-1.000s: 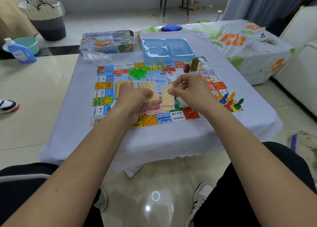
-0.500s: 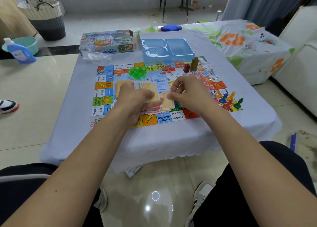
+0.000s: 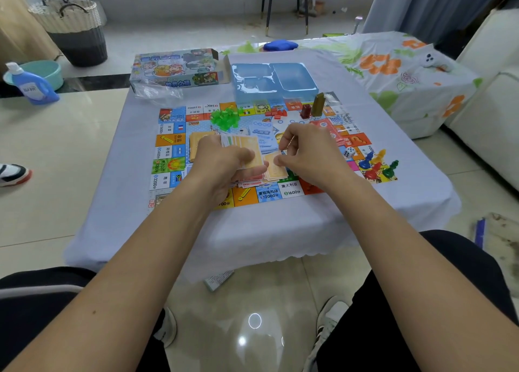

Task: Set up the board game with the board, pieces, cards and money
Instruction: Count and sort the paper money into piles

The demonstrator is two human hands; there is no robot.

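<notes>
A: What has changed since a moment ago?

B: Very little. The left hand [image 3: 224,165] still holds its stack of cards [image 3: 244,152] over the middle of the board [image 3: 168,158]. The right hand [image 3: 311,154] has drawn back a touch toward the person, and its fingertips now sit at the top edge of the small orange pile of cards [image 3: 276,169] lying on the board.

A: Start on the left. How do those fingers lie?

B: The left hand's fingers are curled round the stack, thumb across the top card, so the fan of orange and green-edged cards is gripped firmly. Another flat orange pile [image 3: 196,147] lies on the board just behind that hand.

A: And the right hand?

B: Its fingers are bent, with thumb and forefinger brought close together at the edge of the top card of the small pile. I cannot tell whether the card is truly pinched or only touched.

A: Where are the other game things?

B: Green houses [image 3: 224,116] are heaped near the far edge of the board, red houses [image 3: 276,113] to their right, then two tall tower pieces [image 3: 313,107]. A red stack of money [image 3: 327,128] lies behind the right hand. A die [image 3: 349,153] and four coloured pawns [image 3: 377,165] stand at the board's right side. The game box [image 3: 174,68] and the blue tray [image 3: 273,81] sit on the table [image 3: 280,231] beyond the board.
</notes>
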